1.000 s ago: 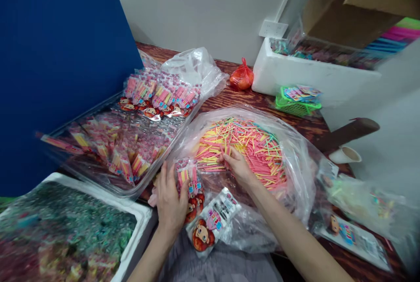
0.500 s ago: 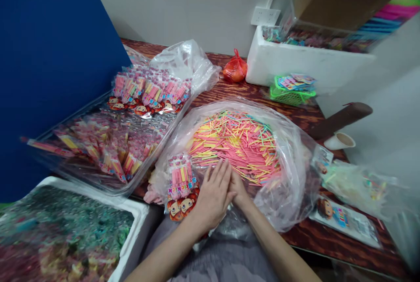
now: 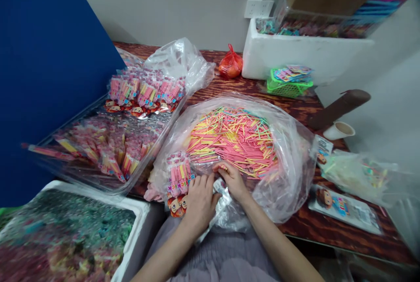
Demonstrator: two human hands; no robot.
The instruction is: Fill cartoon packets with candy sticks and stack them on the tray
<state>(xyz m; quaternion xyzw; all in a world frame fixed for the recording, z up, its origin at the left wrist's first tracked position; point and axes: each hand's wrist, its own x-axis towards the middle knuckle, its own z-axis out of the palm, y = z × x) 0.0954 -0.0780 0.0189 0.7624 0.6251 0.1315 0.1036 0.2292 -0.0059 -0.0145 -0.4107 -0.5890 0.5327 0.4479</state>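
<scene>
A large clear plastic bag (image 3: 293, 150) lies spread on the table, heaped with thin pink, yellow and green sticks (image 3: 232, 142). At its near edge my right hand (image 3: 233, 181) is closed in a pinch on a small bunch of sticks (image 3: 223, 167), whose ends show at the fingertips. My left hand (image 3: 201, 201) is beside it, fingers bent and thumb against a shiny plastic packet (image 3: 222, 196) lying between the hands; its fingertips are partly hidden. Just left of that hand, filled printed packets (image 3: 179, 174) lie stacked, with red-haired cartoon figures on them.
On the left, a clear tray (image 3: 131, 185) holds many filled packets. A white foam box (image 3: 141, 212) stands in front of it. Behind are a red bag (image 3: 230, 64), a green basket (image 3: 285, 87) and another foam box (image 3: 295, 52). A paper cup (image 3: 339, 130) and printed packaging (image 3: 344, 207) are at right.
My hands, formerly together over the near edge of the sticks, have parted. The left moved down and left; the right now pinches a bunch of sticks. The shiny packet between them shows more.
</scene>
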